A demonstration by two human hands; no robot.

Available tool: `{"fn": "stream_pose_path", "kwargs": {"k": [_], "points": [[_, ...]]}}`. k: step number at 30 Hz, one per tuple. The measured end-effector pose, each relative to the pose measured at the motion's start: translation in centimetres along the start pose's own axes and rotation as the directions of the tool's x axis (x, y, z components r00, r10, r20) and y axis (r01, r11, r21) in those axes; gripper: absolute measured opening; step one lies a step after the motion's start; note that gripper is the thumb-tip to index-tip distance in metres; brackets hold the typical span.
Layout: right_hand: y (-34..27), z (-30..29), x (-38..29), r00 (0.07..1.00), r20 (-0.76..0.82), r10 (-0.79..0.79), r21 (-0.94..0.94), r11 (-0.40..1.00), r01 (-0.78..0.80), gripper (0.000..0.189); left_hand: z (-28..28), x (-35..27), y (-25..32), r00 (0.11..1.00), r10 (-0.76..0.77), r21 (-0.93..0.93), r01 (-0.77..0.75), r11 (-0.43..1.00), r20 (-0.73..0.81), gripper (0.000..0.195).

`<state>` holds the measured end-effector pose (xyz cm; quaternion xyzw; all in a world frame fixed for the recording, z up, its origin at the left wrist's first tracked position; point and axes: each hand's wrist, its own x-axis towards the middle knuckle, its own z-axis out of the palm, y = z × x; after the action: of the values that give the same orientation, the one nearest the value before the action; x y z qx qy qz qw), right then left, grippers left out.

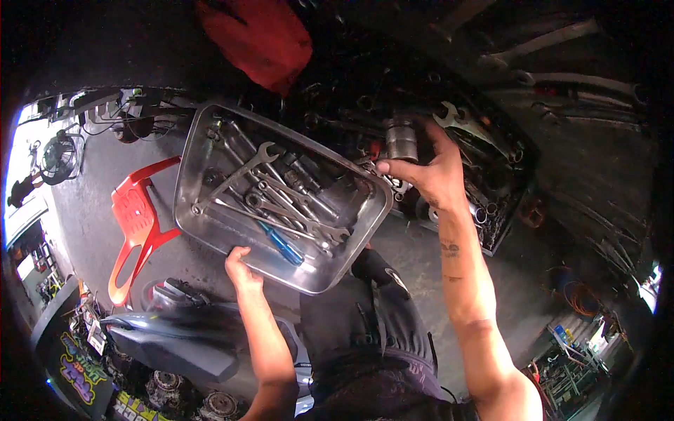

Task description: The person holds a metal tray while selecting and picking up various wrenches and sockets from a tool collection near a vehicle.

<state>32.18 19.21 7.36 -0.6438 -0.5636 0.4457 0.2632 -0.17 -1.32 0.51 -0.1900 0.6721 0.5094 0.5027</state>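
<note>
My left hand (245,269) grips the near edge of a stainless steel tray (216,227), its thumb over the rim. Inside lie several combination wrenches (236,178), socket-drive tools (303,184) and a screwdriver with a blue handle (283,246). Beyond the tray's right end, my right hand (443,171) holds a large cylindrical metal socket (402,141) between thumb and fingers. Its fingertips are partly lost in shadow. The socket is over a dark tool drawer or box (497,239) full of loose tools, among them an open-end wrench (468,126) just right of the hand.
Large wrenches (579,84) are at the upper right, and a red cloth-like item (263,42) is at the top. To the left stand a red plastic chair (134,216) and a fan (60,157). Grey motorcycle bodywork (174,342) and engine parts (166,387) are at lower left.
</note>
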Motion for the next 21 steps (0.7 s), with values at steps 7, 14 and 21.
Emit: {"fn": "stream_pose_path", "kwargs": {"k": [7,14,21], "points": [[2.6,2.6,7.2,0.995,-0.004,-0.101,-0.559,0.825,0.082,0.063,-0.1,0.6,-0.5,0.999,0.035,-0.003,-0.035,0.999,0.001,0.026],[-1.7,5.4,11.4,0.976,0.21,-0.054,-0.665,0.724,0.183,0.062,-1.6,1.2,-0.6,0.999,0.034,0.0,-0.034,0.999,-0.004,0.021],[3.9,10.9,13.6,0.897,0.042,-0.441,-0.789,0.536,0.3,0.047,-0.1,0.3,-0.5,0.999,0.008,0.014,-0.007,1.0,-0.042,0.021]]}}
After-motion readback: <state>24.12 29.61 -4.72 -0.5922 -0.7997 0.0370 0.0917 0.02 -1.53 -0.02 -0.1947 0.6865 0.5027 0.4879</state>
